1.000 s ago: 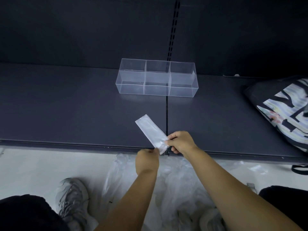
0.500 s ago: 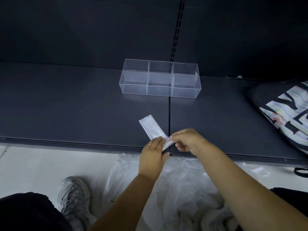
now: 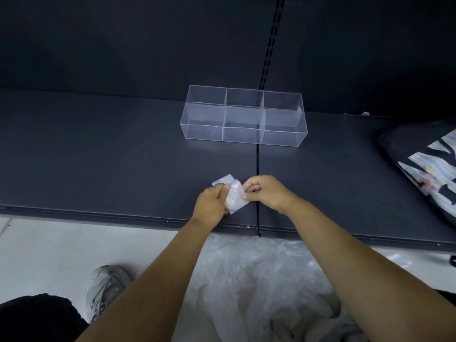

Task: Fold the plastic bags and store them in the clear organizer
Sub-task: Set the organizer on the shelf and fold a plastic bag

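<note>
A small folded white plastic bag (image 3: pixel 234 198) sits between my two hands, just above the dark shelf (image 3: pixel 98 156) near its front edge. My left hand (image 3: pixel 211 204) grips its left side, fingers curled round it. My right hand (image 3: pixel 265 191) pinches its right edge. One end of the strip pokes out behind my left fingers. The clear organizer (image 3: pixel 244 116), three compartments in a row, stands farther back on the shelf with nothing visible inside.
A pile of loose clear plastic bags (image 3: pixel 261 287) lies on the pale floor below the shelf edge. A black patterned bag (image 3: pixel 429 169) rests on the shelf at the right. A grey sneaker (image 3: pixel 108 287) is at lower left.
The long strip has been folded over on itself into a short packet. Both hands have closed in on it and moved slightly forward over the shelf.
</note>
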